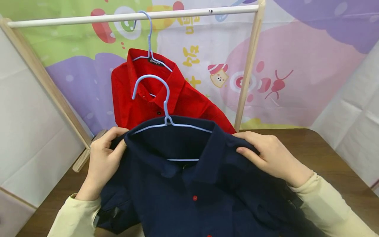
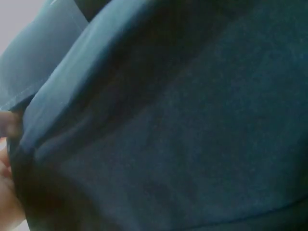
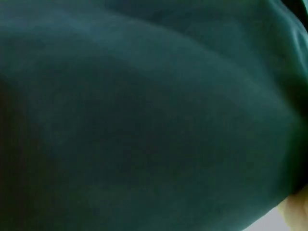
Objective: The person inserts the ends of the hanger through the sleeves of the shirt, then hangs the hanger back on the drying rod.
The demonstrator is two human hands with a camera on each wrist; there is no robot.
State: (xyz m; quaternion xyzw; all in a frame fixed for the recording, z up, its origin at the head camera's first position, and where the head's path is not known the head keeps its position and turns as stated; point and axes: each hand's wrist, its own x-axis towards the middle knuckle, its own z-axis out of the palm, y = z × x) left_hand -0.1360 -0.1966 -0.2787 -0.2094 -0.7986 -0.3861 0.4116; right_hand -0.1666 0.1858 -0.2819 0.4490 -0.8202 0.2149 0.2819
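A navy shirt with red buttons is held up in front of me on a light blue hanger, whose hook points up, free of the rail. My left hand pinches the shirt's shoulder beside the collar, thumb in front. At the other shoulder my right hand grips the cloth between thumb and fingers. Navy fabric fills most of the left wrist view, with fingertips at its left edge. In the right wrist view, dark cloth covers nearly everything.
Behind the navy shirt, a red shirt hangs by a second blue hanger from the white rail. Wooden legs support the rail. Brown tabletop shows at the right, before a printed cloth backdrop.
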